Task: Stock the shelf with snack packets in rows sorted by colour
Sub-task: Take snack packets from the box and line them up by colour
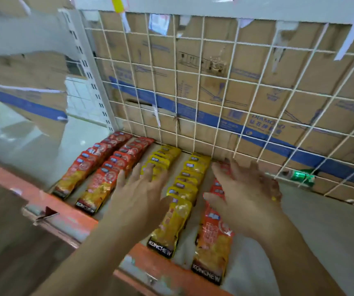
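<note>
Shelf [321,231]: red rows [105,178], yellow rows [185,188]; left hand [138,195], right hand [250,195] spread.

shelf [321,221]: five packet rows | two red rows [107,178] left, two yellow rows [184,189] mid, lone red row [214,238] right | left hand [141,195] fingers spread over the left yellow one | right hand [248,195] same deal, over lone red row | wire grid [214,82] behind, cardboard boxes [278,92] past it

Packet rows [183,186] lie side by side on the shelf [325,227].
</note>
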Demonstrator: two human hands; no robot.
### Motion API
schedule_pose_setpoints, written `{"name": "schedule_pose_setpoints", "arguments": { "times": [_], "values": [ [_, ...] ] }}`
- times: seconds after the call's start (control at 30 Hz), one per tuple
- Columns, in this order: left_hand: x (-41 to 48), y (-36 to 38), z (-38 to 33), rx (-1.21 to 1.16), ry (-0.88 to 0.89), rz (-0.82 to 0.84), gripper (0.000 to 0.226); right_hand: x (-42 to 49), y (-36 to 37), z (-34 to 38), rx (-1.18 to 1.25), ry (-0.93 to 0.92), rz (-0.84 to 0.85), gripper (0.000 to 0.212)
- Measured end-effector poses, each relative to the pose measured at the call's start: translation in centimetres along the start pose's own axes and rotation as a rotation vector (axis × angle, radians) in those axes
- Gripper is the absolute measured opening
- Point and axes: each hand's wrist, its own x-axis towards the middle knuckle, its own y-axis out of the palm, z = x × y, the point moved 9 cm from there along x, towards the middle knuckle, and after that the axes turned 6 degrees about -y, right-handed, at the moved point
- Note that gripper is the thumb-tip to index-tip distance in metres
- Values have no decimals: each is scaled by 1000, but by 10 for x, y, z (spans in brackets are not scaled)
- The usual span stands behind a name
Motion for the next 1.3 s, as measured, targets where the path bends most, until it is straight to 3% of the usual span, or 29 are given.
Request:
{"name": "schedule_pose_setpoints", "arguments": {
  "times": [0.17,0.27,0.47,0.57,0.63,0.7,0.87,1.1,1.3],
  "values": [
    [-31,3,88,-29,-92,-14,62,2,13,93,6,-114,63,66],
    [-52,3,146,-8,-136,-31,81,4,21,157,-51,-167,75,64],
    [-84,-1,274,-11,-250,-45,76,16,40,276,-97,-227,28,62],
    [-96,-8,326,-40,-282,-69,101,22,43,326,-122,-257,8,62],
    [-102,-11,352,-33,-288,-83,103,24,44,355,-108,-287,3,62],
    [-105,-15,369,-47,-292,-94,100,27,45,381,-102,-321,8,63],
    [-100,-27,415,-88,-305,-156,66,44,36,442,-129,-391,-17,64],
    [-70,-44,475,-10,-282,-236,65,94,28,500,-98,-409,-51,65],
    [-31,-112,535,-18,-253,-410,72,138,-5,563,-30,-501,-162,67]
  ]
}}
